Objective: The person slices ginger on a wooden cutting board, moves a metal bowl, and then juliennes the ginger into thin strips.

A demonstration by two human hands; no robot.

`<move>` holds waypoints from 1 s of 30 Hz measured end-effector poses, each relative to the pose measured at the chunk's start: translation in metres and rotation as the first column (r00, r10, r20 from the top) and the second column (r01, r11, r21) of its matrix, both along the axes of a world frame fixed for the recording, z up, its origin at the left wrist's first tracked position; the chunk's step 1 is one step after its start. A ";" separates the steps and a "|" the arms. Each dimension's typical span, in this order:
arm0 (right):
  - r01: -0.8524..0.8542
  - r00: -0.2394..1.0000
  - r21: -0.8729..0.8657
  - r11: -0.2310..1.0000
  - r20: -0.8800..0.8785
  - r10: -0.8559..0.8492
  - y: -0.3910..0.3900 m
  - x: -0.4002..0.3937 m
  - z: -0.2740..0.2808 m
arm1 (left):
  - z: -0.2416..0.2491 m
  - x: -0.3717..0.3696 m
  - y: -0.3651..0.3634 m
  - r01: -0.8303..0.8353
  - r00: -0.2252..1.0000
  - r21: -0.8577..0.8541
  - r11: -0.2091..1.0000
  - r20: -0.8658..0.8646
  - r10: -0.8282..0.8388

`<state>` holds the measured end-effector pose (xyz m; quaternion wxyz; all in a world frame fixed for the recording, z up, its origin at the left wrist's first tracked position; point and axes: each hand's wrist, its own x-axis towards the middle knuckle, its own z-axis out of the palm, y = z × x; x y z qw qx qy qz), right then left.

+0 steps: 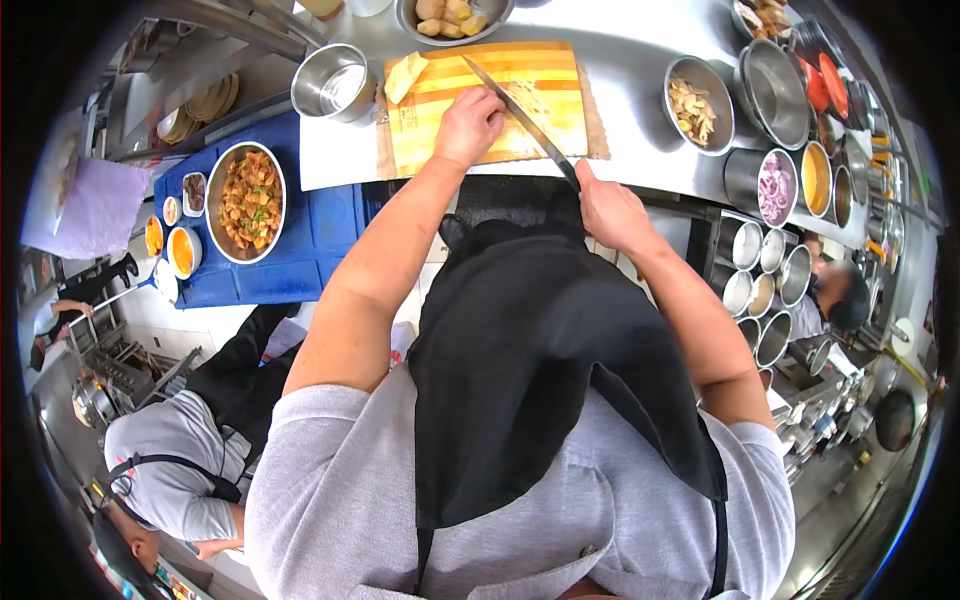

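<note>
A long kitchen knife (528,122) lies slantwise across the striped wooden cutting board (425,150), its handle gripped in my right hand (612,208) at the front edge of the counter. My left hand (470,125) is on the board, fingers curled together right beside the blade. What sits under those fingertips is hidden, and I cannot tell what they hold. Thin pale yellow shreds (530,98) are spread on the blade's far side. At the board's left corner lies a larger pale yellow slice (405,76).
A steel pot (333,82) stands left of the board. Behind is a bowl (455,38) of pale peeled chunks; at right, a bowl (698,104) of pale pieces and a pot of chopped onion (776,188). A co-worker (175,455) stands behind left, near a blue surface (310,240).
</note>
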<state>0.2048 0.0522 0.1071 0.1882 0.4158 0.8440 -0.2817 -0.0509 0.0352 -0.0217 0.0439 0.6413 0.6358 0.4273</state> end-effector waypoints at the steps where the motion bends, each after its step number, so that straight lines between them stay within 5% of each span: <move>1: 0.003 1.000 0.001 1.000 0.000 -0.003 -0.001 0.002 0.000 | 0.000 0.001 0.000 -0.005 1.000 0.011 1.000 0.010 0.005; 18: 0.030 0.996 -0.066 0.997 -0.077 -0.035 -0.008 0.003 -0.004 | 0.003 0.001 -0.001 -0.001 1.000 0.028 1.000 0.008 0.001; 24: 0.075 0.975 -0.089 0.993 -0.203 -0.092 0.000 0.005 -0.045 | 0.005 0.002 -0.003 0.022 1.000 0.011 1.000 -0.010 -0.022; 26: 0.046 0.947 -0.039 0.998 -0.315 -0.056 0.010 0.015 -0.049 | 0.008 0.001 -0.004 0.046 0.998 -0.040 0.998 0.051 -0.044; 27: 0.034 0.972 -0.048 0.998 -0.230 -0.044 0.013 0.016 -0.041 | 0.015 -0.001 -0.006 0.052 0.992 -0.136 0.989 0.119 -0.036; 28: 0.023 0.989 -0.059 0.998 -0.144 -0.031 0.016 0.016 -0.033 | 0.020 0.001 -0.010 0.022 0.921 -0.212 0.977 0.385 0.063; 30: 0.033 0.994 -0.033 0.999 -0.101 -0.036 0.015 0.022 -0.015 | 0.025 -0.004 -0.020 -0.051 0.816 -0.198 0.979 0.557 0.155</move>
